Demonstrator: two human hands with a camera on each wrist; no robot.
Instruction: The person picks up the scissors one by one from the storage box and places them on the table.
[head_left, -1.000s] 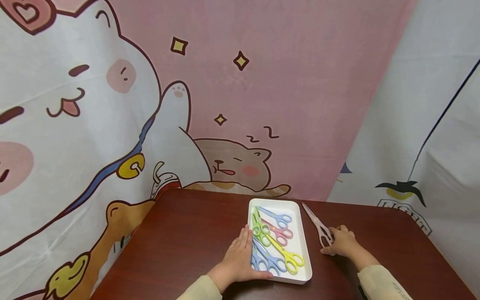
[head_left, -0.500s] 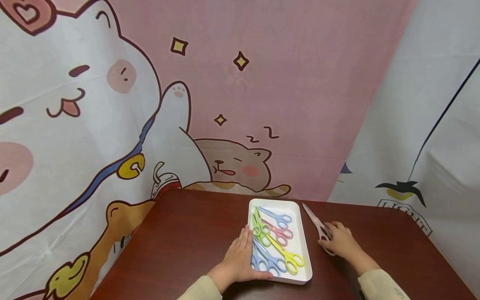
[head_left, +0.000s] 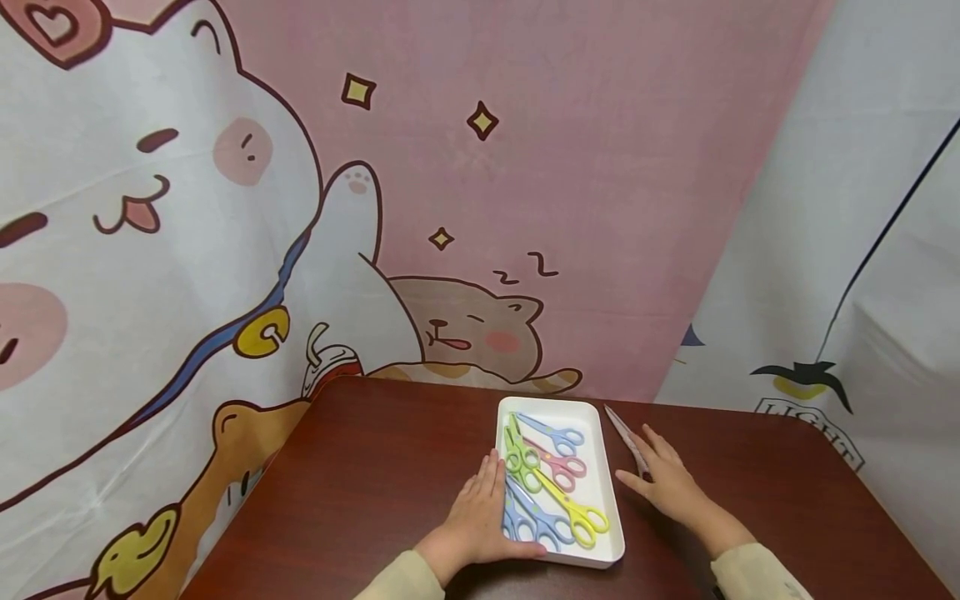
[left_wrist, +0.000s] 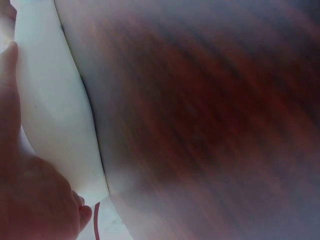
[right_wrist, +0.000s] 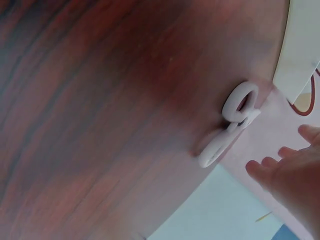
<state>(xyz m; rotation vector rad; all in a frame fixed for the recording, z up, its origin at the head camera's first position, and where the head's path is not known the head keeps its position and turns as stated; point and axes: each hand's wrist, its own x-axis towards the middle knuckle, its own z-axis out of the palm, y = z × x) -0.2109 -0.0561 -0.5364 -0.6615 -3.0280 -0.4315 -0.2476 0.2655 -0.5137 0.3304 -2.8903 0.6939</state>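
Two pale sleeves [head_left: 405, 575] lie nearest to us. Our left hand [head_left: 476, 517] rests against the white tray [head_left: 597, 479], straight fingers along its left side and thumb at its near end; that grip clamps nothing, and we judge it is there to keep the tray from sliding. Inside, we see blue scissors [head_left: 534, 510] closest, then yellow scissors [head_left: 567, 506], pink scissors [head_left: 557, 459], green scissors [head_left: 515, 440] and another blue pair [head_left: 553, 432], laid flat and partly overlapping, presumably so they fit within the low walls.

To the tray's right, our right hand [head_left: 671, 483] has its grip apart, fingers spread over the pale loose scissors [head_left: 625, 435]; the right wrist view suggests they hold nothing. Those scissors lie on the worktop [head_left: 375, 467], points away from us, which likely leaves the handles nearer to hand. Beyond hangs a cartoon backdrop [head_left: 637, 167].
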